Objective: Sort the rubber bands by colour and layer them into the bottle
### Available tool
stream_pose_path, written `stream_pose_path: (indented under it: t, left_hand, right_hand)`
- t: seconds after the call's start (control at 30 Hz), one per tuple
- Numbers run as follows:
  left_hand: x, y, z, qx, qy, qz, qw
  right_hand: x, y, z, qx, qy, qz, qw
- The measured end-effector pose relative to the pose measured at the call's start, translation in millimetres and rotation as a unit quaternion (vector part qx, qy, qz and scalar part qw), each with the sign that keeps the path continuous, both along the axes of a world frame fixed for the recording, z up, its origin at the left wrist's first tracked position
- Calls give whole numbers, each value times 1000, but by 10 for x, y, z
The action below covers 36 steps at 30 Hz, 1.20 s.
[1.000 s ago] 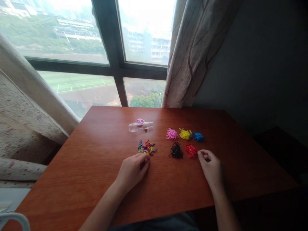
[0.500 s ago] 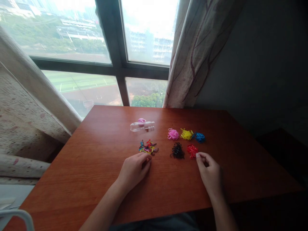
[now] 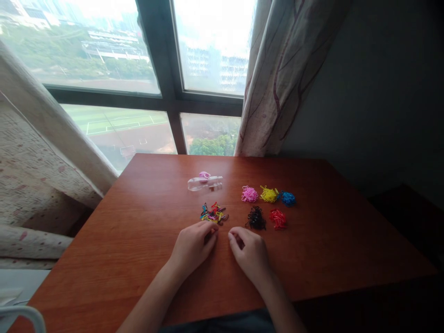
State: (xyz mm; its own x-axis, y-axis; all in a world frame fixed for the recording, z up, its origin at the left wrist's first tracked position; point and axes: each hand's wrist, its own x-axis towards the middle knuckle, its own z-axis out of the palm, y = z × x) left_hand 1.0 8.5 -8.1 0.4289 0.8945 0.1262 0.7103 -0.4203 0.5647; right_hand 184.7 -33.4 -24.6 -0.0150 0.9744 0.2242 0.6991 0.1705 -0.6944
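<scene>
A small pile of mixed-colour rubber bands lies on the table, just beyond the fingertips of my left hand. That hand rests on the wood with its fingers curled closed; anything in them is hidden. Close by on the right, my right hand is bent into a pinch, and I cannot make out anything between thumb and forefinger. Sorted by colour, a black rubber band pile and a red pile sit in front, with pink, yellow and blue piles behind.
Toward the back of the brown table, a clear plastic bottle lies on its side with a pink item by it. A window and curtains border the far edge. A white curved object stands at lower left.
My right hand has moved left from the red pile to just in front of the mixed pile, near my left hand. The left hand has stayed in place.
</scene>
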Motion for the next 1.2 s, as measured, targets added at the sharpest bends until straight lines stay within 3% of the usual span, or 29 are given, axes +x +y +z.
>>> stream_pose_path:
  t: [0.17, 0.5, 0.63, 0.8, 0.97, 1.2]
  left_hand:
    - [3, 2, -6, 4, -1, 0, 1000]
    - [1, 15, -24, 9, -1, 4, 1000]
    - [26, 44, -21, 22, 2, 37, 999]
    - [100, 96, 81, 32, 56, 80, 995]
    - [225, 143, 211, 46, 135, 85, 986]
    - [338, 172, 253, 56, 193, 88, 976]
  right_hand:
    - [-6, -15, 9, 2, -50, 13, 999]
    - [-15, -25, 35, -2, -60, 20, 998]
    - [-13, -23, 38, 1, -56, 19, 998]
    - [-13, -22, 48, 7, -58, 17, 998]
    - [-9, -25, 61, 7, -67, 19, 998]
    - [-13, -32, 62, 3, -71, 20, 997]
